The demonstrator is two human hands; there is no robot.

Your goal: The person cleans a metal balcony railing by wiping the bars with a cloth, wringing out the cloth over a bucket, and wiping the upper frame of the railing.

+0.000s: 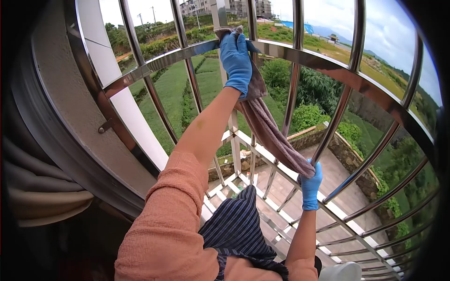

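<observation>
My left hand (236, 62), in a blue glove, is raised to the metal rail (165, 60) and closed on one end of a greyish-purple towel (274, 133), pressing it around an upright bar. From there the towel hangs slanting down to the right, twisted into a loose rope. Lower down, my right hand (311, 185), also blue-gloved, grips the towel's other end beside the slanted bars. Part of the towel is hidden behind the fingers of my left hand.
Shiny metal bars (338, 122) form a cage in front of me, with a lower frame (255, 149). On the left are a window frame (61, 126) and a bunched curtain (42, 187). A white bucket (341, 271) stands at bottom right. A paved yard (349, 175) lies far below.
</observation>
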